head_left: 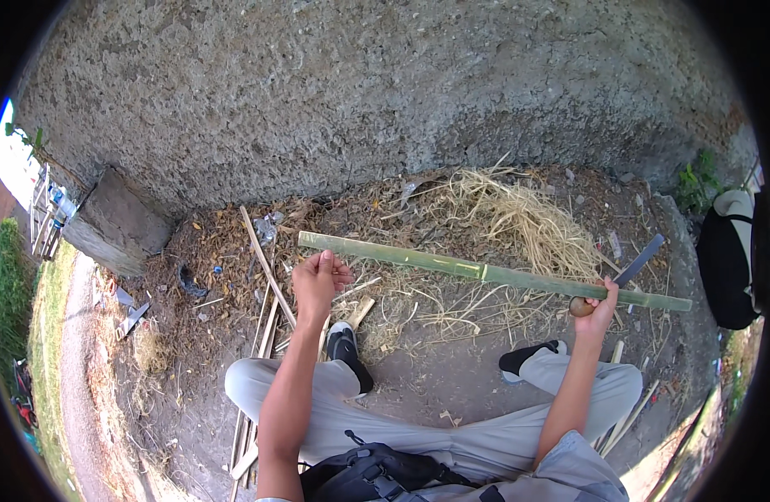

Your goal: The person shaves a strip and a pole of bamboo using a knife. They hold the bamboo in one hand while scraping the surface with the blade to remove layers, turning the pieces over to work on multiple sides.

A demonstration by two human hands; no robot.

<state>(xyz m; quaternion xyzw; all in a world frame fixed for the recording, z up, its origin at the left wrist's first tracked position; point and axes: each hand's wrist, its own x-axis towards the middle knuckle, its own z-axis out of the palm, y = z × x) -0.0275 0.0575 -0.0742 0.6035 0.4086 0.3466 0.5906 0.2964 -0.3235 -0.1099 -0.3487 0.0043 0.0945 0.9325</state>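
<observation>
The left hand (pixel 318 284) curls loosely just under the left end of a long green bamboo piece (pixel 385 252); I cannot tell whether it grips. The right hand (pixel 599 311) grasps a grey-bladed, wooden-handled knife (pixel 640 259) against the bamboo, whose end juts past it. Bare brown dirt (pixel 439 372) opens nearer, between the hands.

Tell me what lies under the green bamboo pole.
Below the green bamboo pole, straw and dirt ground show past both its edges; whatever the pole directly covers cannot be seen.
</observation>
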